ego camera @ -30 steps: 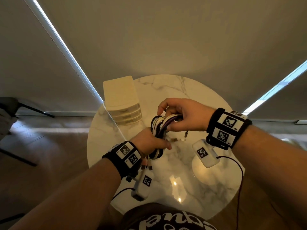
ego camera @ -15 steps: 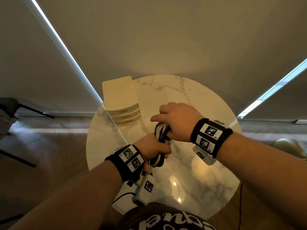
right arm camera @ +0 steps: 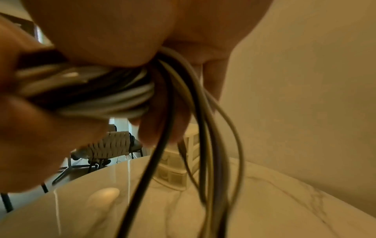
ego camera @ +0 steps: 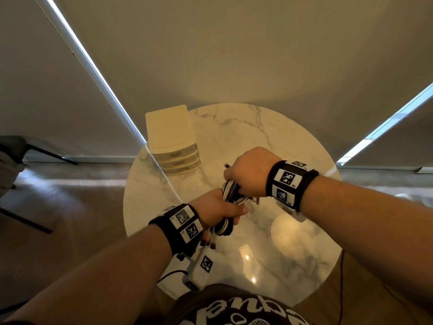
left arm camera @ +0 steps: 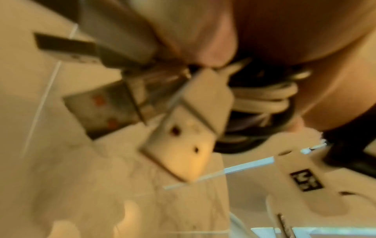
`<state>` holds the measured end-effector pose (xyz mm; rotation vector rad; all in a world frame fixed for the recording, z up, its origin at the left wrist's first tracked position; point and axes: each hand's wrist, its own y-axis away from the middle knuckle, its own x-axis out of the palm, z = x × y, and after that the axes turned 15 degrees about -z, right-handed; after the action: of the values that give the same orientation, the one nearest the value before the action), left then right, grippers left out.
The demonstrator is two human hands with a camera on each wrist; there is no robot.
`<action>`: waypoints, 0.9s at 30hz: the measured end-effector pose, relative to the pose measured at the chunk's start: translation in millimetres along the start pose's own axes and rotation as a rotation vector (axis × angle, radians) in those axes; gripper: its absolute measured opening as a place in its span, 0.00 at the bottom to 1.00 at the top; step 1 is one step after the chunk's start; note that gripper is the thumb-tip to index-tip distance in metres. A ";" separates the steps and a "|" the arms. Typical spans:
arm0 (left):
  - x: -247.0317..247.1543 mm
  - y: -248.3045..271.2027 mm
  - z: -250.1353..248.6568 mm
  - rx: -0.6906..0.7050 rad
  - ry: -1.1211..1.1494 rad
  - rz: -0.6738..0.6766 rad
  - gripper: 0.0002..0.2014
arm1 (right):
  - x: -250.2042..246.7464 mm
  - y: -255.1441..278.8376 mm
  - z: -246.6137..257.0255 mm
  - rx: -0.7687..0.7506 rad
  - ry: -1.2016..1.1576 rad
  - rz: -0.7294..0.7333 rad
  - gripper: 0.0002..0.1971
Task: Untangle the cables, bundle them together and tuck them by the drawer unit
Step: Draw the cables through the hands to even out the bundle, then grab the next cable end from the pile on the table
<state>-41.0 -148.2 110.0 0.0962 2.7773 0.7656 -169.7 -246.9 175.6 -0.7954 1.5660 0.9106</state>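
A coil of black, white and purple cables hangs above the middle of the round marble table. My left hand grips the lower part of the coil, fingers wrapped round it. My right hand holds the upper part, with a cable end sticking out past its knuckles. In the left wrist view, USB plugs dangle below the coiled cables. In the right wrist view, loose cable ends hang from the wound cable bundle. The cream drawer unit stands at the table's back left.
A grey wall rises behind the table, with bright slits of light at left and right. A chair stands on the wooden floor to the left. A thin black wire runs off the table's right edge.
My right hand has swung over the top of the coil and come down at its upper right. The left hand has kept its grip in about the same place.
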 end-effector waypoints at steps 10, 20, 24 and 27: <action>-0.6 -7.2 1.1 -0.064 0.028 -0.044 0.12 | -3.2 -9.5 0.3 -0.068 0.035 0.039 0.23; -2.6 -4.0 2.5 -0.072 0.186 -0.035 0.05 | 6.0 -2.3 -15.2 0.120 -0.251 -0.031 0.21; -13.0 -9.9 -7.6 -0.088 0.448 -0.238 0.05 | 6.3 16.4 -32.6 0.143 -0.646 -0.574 0.35; -19.3 -17.1 -22.8 -0.118 0.689 -0.343 0.08 | 6.3 23.7 -21.2 0.249 -0.616 -0.819 0.16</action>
<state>-28.3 -176.6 124.6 -0.7867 3.2081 1.0072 -201.2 -254.3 174.9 -0.7773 0.6816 0.2894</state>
